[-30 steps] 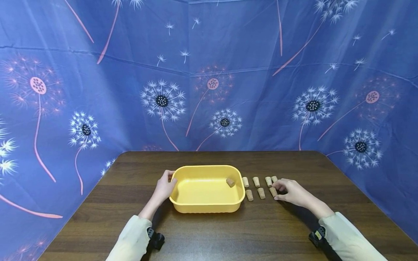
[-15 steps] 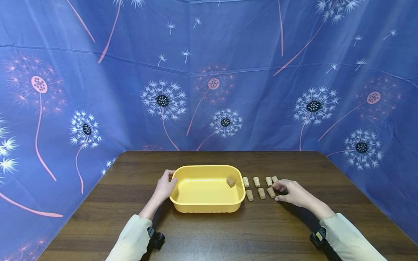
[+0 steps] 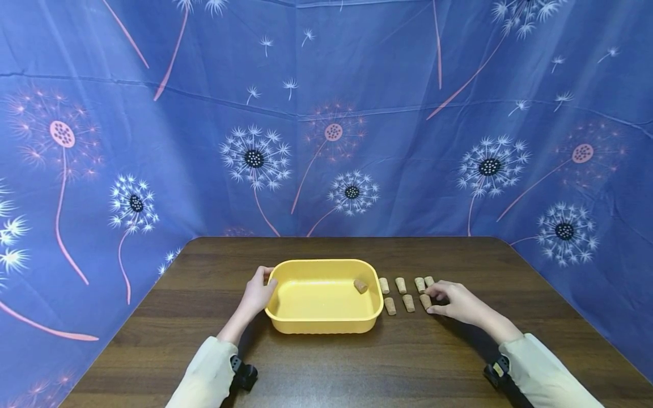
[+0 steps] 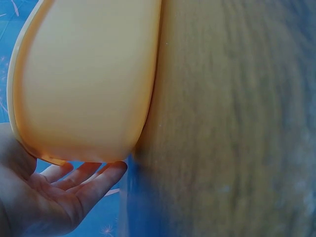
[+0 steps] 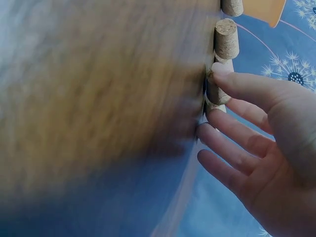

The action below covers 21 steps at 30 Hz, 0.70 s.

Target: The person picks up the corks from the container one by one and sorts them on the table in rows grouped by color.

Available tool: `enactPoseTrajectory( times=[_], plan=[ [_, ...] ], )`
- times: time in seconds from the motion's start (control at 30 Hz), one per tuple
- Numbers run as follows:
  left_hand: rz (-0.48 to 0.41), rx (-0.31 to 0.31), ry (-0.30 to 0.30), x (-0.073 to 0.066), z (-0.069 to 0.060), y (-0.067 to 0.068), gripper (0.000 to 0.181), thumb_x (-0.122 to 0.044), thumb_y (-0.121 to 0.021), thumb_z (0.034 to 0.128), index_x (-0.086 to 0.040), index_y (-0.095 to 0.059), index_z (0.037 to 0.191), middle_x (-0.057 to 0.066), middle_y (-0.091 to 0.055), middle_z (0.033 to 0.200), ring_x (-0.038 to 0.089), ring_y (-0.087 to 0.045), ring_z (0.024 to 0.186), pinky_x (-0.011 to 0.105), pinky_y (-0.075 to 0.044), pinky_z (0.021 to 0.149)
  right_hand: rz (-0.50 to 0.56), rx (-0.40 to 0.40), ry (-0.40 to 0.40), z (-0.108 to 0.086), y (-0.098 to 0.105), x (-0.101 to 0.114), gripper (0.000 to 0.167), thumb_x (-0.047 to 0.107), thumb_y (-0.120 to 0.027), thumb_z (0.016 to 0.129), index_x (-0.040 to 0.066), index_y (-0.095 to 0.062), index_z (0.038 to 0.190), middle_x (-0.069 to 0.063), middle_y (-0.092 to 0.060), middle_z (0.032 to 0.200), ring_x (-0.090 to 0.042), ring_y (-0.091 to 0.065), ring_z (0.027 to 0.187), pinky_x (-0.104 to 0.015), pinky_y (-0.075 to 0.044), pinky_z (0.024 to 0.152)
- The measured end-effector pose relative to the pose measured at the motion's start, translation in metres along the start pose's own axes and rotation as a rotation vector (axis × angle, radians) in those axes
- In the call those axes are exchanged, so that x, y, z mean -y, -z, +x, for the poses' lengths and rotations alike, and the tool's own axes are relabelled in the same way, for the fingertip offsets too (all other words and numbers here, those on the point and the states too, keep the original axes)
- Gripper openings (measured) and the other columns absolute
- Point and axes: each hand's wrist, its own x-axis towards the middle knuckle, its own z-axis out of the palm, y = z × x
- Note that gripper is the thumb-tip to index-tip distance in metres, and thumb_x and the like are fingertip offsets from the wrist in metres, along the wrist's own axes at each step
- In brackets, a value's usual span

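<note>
A yellow plastic basin [image 3: 326,327] stands on the table. My left hand [image 3: 258,294] grips its left end, thumb over the rim and fingers along the outside wall; in the left wrist view the fingers [image 4: 101,185] curve beneath that end. One tapered cork stopper [image 3: 360,285] lies inside, near the right wall. To the right of the basin, more corks form two rows. My right hand [image 3: 459,303] pinches the rightmost front cork [image 3: 425,302] between thumb and finger. The right wrist view shows the thumb on this cork [image 5: 217,94], its lower end partly hidden by fingers.
The back row holds several corks, including a pale one [image 3: 400,285]; its right end lies close to my right fingertips. Two more corks, such as this one [image 3: 408,303], lie in front. Behind the brown wooden table [image 3: 326,368] hangs a blue dandelion-print cloth [image 3: 408,141].
The cork at my right fingertips has shifted slightly left, then a little back right, and its tilt has changed. My left hand and the basin have stayed in place.
</note>
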Motion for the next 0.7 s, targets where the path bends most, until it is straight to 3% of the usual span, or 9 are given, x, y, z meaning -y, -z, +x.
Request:
enactPoseTrajectory(
  times=[0.23, 0.7],
  plan=[
    [-0.007, -0.001, 0.009, 0.0004, -0.0002, -0.0006, 0.028, -0.007, -0.05, 0.0902, 0.003, -0.051, 0.117, 0.025, -0.06, 0.113, 0.038, -0.056, 0.107, 0.049, -0.045, 0.091, 0.016, 0.021, -0.055, -0.0017, 0.0013, -0.0018, 0.031, 0.019, -0.077, 0.074, 0.003, -0.065, 0.099, -0.005, -0.066, 0.093, -0.017, -0.062, 0.079, -0.031, -0.051, 0.068],
    [-0.002, -0.007, 0.005, 0.0, -0.0005, -0.0009, 0.028, -0.006, -0.05, 0.0902, 0.003, -0.051, 0.117, 0.025, -0.061, 0.112, 0.037, -0.057, 0.105, 0.048, -0.046, 0.09, 0.004, 0.048, -0.08, -0.0025, 0.0035, 0.0012, 0.037, 0.021, -0.077, 0.074, 0.004, -0.063, 0.104, -0.004, -0.065, 0.096, -0.018, -0.061, 0.081, -0.033, -0.051, 0.07]
  ],
)
